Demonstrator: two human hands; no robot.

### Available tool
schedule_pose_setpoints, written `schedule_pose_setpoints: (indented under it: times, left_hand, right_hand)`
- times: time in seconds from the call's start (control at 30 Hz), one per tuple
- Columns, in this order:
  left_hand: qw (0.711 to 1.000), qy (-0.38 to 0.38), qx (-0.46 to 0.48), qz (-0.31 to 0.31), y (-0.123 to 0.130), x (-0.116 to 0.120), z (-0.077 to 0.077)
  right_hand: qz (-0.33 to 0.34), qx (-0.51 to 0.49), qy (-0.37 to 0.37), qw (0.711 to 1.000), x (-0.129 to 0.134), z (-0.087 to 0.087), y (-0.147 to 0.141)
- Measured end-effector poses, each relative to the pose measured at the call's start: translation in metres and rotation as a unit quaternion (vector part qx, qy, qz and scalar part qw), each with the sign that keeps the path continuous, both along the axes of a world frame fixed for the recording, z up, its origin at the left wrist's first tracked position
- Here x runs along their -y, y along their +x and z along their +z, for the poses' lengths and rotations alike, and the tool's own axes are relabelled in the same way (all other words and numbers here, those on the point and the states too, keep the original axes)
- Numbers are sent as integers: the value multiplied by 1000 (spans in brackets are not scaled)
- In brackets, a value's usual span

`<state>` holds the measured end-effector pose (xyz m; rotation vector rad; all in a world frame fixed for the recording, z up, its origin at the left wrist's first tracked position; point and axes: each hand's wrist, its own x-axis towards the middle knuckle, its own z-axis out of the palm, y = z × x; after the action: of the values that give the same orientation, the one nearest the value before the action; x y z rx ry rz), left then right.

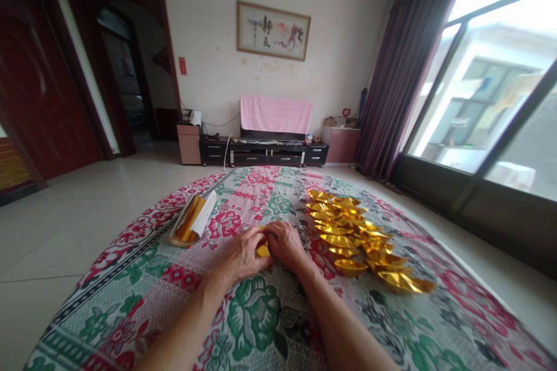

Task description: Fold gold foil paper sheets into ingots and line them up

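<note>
Foil in hand: the small gold foil piece (263, 250) is at the lower centre of the frame, between the two hands, low over or resting on the floral tablecloth (255, 310); which of the two cannot be told.
Left hand: bent around the foil's left side, the left hand (244, 255) grasps it, with the thumb stretched along the near edge.
Right hand: curled, knuckles up, the right hand (285, 242) grips the foil from the other side; its fingertips are partly hidden.
Reason for the two-handed hold: probably so thin a sheet needs steadying from both sides while its creases are pressed.
Foil's look: shiny yellow-gold, small and compact between the fingers; most of its outline is covered, so its exact shape cannot be told.
Gold foil ingots: right of centre, the boat-shaped ingots (340, 242) stand close together in slanting rows, pointed ends outward, glossy and creased; likely lined up this way to save room and keep the hands' area free.
Foil roll: left of centre, curled gold sheets (190, 219) lie inside a white paper wrapper (205, 214), perhaps put there for easy reach by the left hand.
</note>
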<state>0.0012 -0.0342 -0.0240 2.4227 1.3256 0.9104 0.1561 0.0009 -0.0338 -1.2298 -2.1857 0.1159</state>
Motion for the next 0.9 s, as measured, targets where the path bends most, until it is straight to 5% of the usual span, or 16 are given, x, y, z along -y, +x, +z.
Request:
schedule_pose_setpoints:
  times: [0.33,0.57,0.7,0.9]
  left_hand:
    - [1000,4,5,24,2,-1,-3]
    - [998,-23,56,27,-1,-7,-14]
    - [999,-19,39,21,-3,-10,-19]
    - [999,-13,18,25,-2,-10,-18]
  right_hand:
    - [-54,3,-39,998,-4,3,-4]
    - [1,57,-87,995,-2,5,5]
    - [14,69,-53,996,4,5,6]
    - [-54,97,-38,993,9,5,-4]
